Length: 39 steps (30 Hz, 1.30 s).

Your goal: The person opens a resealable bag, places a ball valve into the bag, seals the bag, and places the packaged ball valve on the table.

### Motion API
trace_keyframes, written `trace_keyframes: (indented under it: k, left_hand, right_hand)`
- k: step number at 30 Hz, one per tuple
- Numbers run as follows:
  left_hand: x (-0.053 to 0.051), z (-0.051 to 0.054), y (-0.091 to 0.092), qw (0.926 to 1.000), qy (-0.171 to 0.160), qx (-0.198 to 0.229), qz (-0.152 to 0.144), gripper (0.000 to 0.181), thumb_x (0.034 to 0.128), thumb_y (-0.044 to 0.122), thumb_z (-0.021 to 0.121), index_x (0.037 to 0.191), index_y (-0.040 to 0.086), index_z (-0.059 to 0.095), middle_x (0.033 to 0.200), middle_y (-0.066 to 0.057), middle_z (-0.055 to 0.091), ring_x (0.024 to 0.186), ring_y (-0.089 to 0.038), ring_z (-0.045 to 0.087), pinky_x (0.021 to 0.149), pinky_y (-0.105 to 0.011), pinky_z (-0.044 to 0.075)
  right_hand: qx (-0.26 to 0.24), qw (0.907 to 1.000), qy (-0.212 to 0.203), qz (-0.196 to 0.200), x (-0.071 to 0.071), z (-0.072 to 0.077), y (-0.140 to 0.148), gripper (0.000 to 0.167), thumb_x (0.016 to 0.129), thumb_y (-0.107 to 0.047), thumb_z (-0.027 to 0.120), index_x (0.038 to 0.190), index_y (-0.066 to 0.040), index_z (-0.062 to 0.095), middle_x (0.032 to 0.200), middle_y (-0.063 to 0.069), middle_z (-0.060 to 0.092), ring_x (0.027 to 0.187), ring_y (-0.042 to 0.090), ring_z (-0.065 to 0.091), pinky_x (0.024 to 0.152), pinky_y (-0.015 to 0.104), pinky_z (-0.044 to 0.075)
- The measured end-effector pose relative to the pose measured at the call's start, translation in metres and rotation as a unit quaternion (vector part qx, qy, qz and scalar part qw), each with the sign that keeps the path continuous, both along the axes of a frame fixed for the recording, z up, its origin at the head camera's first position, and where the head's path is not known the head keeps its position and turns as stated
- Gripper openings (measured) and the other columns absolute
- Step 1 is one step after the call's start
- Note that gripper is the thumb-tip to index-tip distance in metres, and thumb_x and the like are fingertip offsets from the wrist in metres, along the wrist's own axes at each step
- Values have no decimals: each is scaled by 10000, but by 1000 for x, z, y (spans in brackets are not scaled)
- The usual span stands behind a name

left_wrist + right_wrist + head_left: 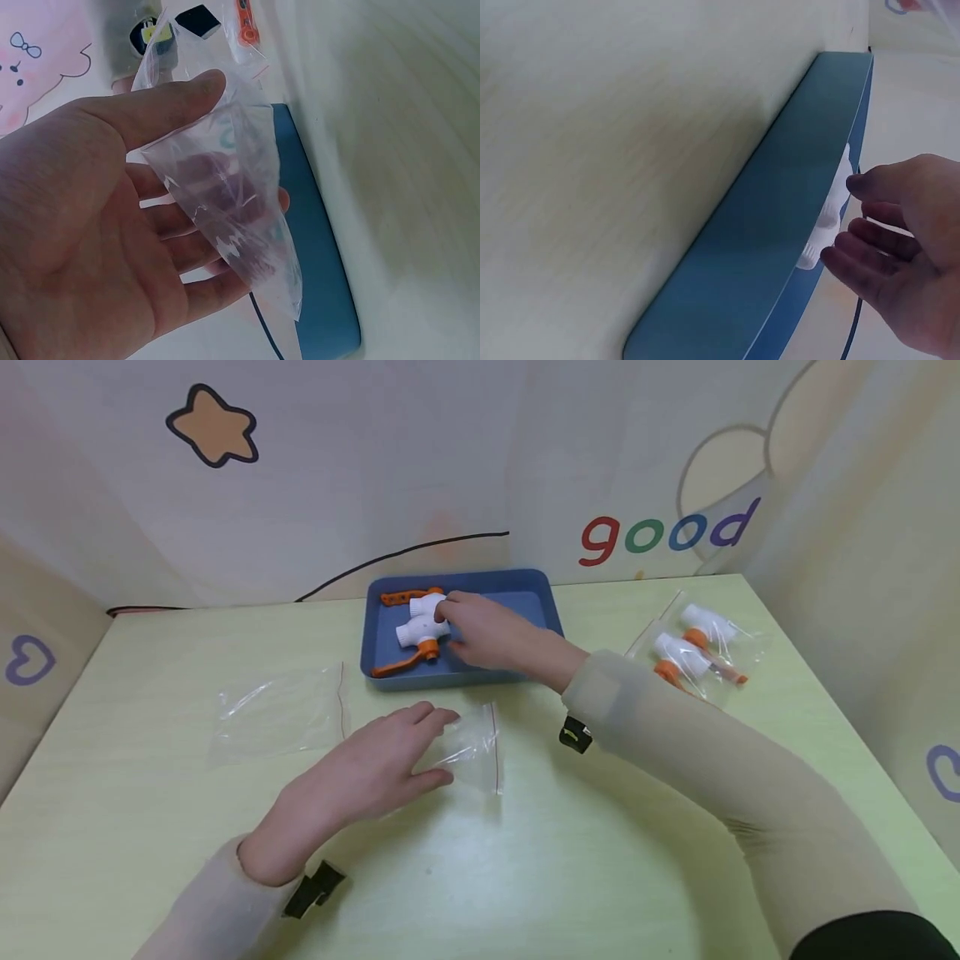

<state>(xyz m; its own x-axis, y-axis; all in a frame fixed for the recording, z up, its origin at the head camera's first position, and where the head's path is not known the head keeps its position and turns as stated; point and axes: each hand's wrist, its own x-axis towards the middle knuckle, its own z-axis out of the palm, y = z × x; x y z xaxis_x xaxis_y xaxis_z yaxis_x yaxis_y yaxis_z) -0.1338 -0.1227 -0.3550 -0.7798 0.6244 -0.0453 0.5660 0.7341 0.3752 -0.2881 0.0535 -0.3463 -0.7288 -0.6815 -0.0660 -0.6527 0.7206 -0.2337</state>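
Note:
My left hand [382, 756] holds a small clear zip-lock bag [476, 752] above the table. In the left wrist view the thumb lies across the bag [232, 187] and the other fingers are behind it. Over the blue tray [480, 679], my right hand [498, 635] reaches with thumb and fingers apart, beside two white plastic ball valves [420, 631] with orange handles. The right wrist view shows the fingertips close to the white valve bodies [829, 217]; whether they touch is hard to tell.
Another clear zip-lock bag [277, 710] lies flat on the table at the left. At the right lie bagged white valves [682, 656] with orange handles. A printed curtain [420, 468] stands behind the tray, along the table's back edge.

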Motion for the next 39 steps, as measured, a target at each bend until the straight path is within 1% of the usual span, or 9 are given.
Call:
trace_keyframes:
  k: [4,7,10,16,19,23,29,34,39]
  left_hand:
    - [1,0,0,10000,26,13,-59,628,926,282,795,1429,8,537,1255,-104,617,1072,-247,642,942,-407,529]
    - [1,-1,0,9999,46,12,-95,627,927,279,794,1429,7,534,1255,-105,616,1070,-248,642,942,-408,527]
    - [1,0,0,9999,57,-3,-99,624,929,277,792,1428,7,533,1254,-104,614,1068,-251,642,941,-409,527]
    - [2,2,0,10000,8,-37,-48,626,931,282,790,1435,14,533,1260,-102,616,1079,-250,640,948,-406,527]
    - [2,3,0,10000,-1,-47,-54,625,932,279,789,1434,10,533,1263,-108,616,1082,-254,640,949,-410,527]
    - [2,3,-1,10000,9,-83,-37,628,930,280,791,1434,9,533,1269,-111,615,1090,-259,641,953,-414,526]
    - [1,3,-2,9999,-11,-118,-7,639,923,281,799,1438,12,534,1262,-106,617,1066,-248,646,943,-412,530]
    - [0,2,-1,9999,-44,-134,-27,635,927,280,794,1439,11,532,1254,-106,616,1077,-246,637,943,-408,530]
    - [1,1,-1,9999,-12,-115,-58,624,931,271,788,1433,3,532,1243,-109,615,1077,-252,635,942,-409,527]
  right_hand:
    - [145,9998,-104,73,-7,-2,-4,418,994,-115,662,1394,-37,571,1388,113,560,1240,250,542,1064,376,440]
    - [265,9993,-170,207,-10,-3,-6,446,1000,-109,649,1429,-28,556,1448,113,546,1316,256,512,1118,386,395]
    - [359,9988,-171,300,-10,-3,-7,449,1005,-107,641,1436,-19,553,1454,115,551,1337,254,502,1138,383,371]
    - [326,9992,-134,193,-9,-3,-6,402,986,-83,664,1375,-27,581,1366,123,585,1220,254,551,1080,381,429]
    - [301,9994,-172,65,-10,-4,-5,414,978,-82,673,1372,-29,560,1356,122,585,1189,253,562,1058,377,447]
    - [246,9993,-274,-60,-13,-6,-7,418,980,-95,678,1368,-24,539,1343,127,597,1160,250,572,1037,367,457]
    - [145,9983,-505,-244,-18,-8,-10,359,982,-94,691,1298,-17,538,1267,142,623,1080,245,588,967,364,481]
    - [14,9973,-610,-415,-20,-12,-12,330,976,-77,702,1256,-36,533,1255,130,618,1090,235,582,964,361,484]
    - [-159,9956,-701,-599,-20,-17,-15,347,960,-59,722,1244,-38,523,1227,118,614,1078,237,568,977,354,475]
